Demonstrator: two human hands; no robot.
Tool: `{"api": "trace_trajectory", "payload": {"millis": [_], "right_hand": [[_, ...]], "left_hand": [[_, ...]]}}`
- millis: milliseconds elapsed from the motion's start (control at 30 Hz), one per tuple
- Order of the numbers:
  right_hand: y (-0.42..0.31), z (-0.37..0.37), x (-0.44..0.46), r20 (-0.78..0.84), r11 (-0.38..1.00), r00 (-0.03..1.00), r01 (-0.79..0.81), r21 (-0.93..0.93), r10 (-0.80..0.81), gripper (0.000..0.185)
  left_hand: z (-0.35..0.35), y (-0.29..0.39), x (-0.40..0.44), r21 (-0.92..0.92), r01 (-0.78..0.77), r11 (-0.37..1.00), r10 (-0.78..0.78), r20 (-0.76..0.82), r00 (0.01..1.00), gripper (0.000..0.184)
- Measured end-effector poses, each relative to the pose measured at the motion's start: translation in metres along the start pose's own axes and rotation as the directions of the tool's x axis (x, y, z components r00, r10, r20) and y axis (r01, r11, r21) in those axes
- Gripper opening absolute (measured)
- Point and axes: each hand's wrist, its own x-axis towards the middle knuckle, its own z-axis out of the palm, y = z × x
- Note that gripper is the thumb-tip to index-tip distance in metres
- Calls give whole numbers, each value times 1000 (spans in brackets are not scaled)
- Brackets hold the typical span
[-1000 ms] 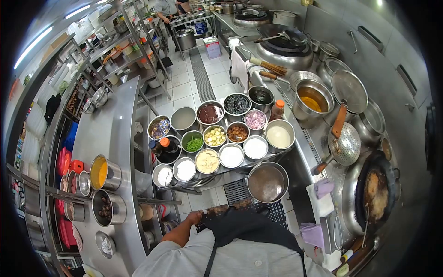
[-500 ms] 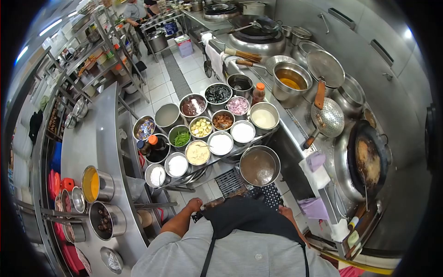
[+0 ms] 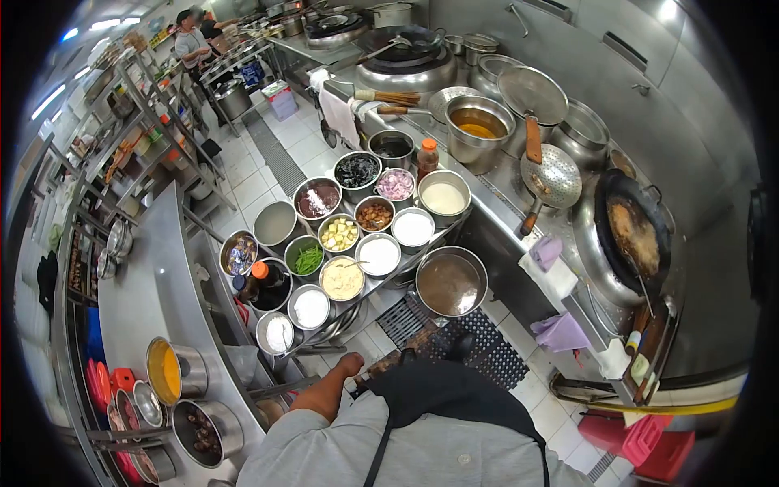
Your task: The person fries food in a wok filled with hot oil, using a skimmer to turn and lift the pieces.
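My left hand [image 3: 350, 364] hangs low beside the black apron [image 3: 446, 406], its fingers curled; whatever may be in them is too small to make out. In front of it stands a cart with steel pots, among them white powder [image 3: 311, 308], green vegetable pieces [image 3: 308, 258], a pale yellow paste [image 3: 342, 278] and pink chopped onion [image 3: 395, 185]. A large pot of brownish liquid [image 3: 450, 282] is the thing nearest to my body. My right hand is out of sight, hidden by my body or outside the frame.
At right a wok [image 3: 633, 235] holds brown food in oil, near a perforated ladle [image 3: 551, 176] and a pot of amber oil [image 3: 480, 126]. A steel counter [image 3: 154, 284] runs along the left. A co-worker [image 3: 191, 45] stands far back. Red bins [image 3: 665, 454] are low at right.
The view has turned to the right, so the red bins have come in. My right hand, seen half a second ago beside the apron, no longer shows. My left hand stays low.
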Motion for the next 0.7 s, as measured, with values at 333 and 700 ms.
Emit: {"api": "trace_trajectory", "payload": {"millis": [333, 700], "right_hand": [[-102, -60, -16, 95, 974, 972, -205, -100, 214, 39], [-89, -80, -45, 93, 841, 912, -405, 358, 399, 34]], "left_hand": [[-12, 29, 4, -394, -11, 919, -12, -56, 998, 19], [65, -2, 6, -565, -14, 825, 60, 63, 996, 11]]}}
